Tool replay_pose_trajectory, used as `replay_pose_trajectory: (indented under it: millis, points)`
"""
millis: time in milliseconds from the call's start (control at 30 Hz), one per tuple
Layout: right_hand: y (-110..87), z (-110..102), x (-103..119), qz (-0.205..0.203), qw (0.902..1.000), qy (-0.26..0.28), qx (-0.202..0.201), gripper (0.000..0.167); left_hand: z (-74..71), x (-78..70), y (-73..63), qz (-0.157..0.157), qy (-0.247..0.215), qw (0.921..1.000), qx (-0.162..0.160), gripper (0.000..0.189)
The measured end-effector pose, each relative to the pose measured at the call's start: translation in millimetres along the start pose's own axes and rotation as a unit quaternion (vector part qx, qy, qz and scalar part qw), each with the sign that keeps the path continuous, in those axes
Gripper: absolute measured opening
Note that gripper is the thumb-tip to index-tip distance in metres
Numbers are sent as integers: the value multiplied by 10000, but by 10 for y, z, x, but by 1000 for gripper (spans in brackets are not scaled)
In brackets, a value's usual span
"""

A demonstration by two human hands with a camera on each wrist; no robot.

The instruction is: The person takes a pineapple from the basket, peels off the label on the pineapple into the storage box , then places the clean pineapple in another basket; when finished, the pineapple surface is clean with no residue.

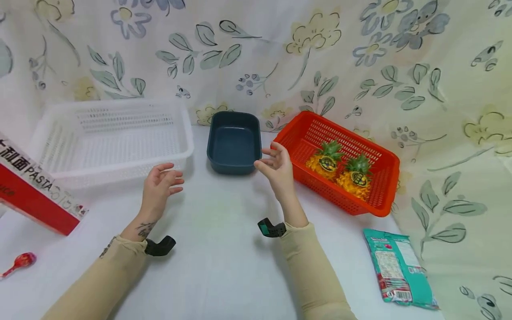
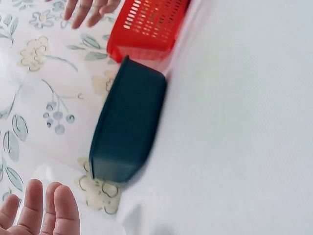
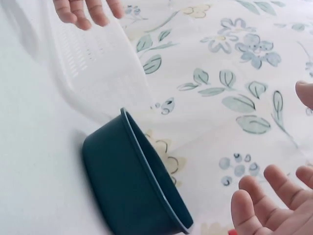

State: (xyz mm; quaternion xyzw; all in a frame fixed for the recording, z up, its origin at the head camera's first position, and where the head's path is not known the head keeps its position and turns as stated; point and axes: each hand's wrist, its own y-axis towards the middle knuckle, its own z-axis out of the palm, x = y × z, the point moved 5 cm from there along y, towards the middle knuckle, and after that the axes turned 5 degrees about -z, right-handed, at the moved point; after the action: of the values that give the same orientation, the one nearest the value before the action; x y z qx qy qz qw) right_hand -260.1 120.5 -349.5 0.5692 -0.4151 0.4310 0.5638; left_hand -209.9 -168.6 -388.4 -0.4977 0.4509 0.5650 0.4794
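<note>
Tan cloth sleeves (image 1: 320, 275) run off the bottom edge. The left hand (image 1: 159, 191) is near the white plastic basket with holes (image 1: 120, 174), the right hand (image 1: 281, 174) just beside the dark blue rectangular tub (image 1: 233, 169) on the white surface (image 1: 212, 258). All the fingers are loose, slightly bent and empty. The left edge cuts off the red-and-white pasta box (image 1: 40, 195). The left wrist view hides the tub's inside.

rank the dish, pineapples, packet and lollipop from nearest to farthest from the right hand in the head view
1. Dish: just left of the right hand
2. Pineapples: to its right, in the red basket
3. Packet: farther right, past the basket
4. Lollipop: far left, beyond the left hand
</note>
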Motion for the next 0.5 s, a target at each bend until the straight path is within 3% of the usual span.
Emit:
replay_pose_trajectory:
  millis: [133, 267, 500]
  points:
    - [-20, -62, 25, -31, 10000, 65, -39, 61, -165, 59, -19, -322, -37, 9991, -290, 29]
    - [-36, -100, 40, 3, 10000, 45, -73, 60, -316, 124, 2, -631, -427, 9937, -821, 43]
    - [-79, -143, 11, 161, 9998, 49, -57, 57, -507, 195, 59, -490, -1014, 9784, -1735, 53]
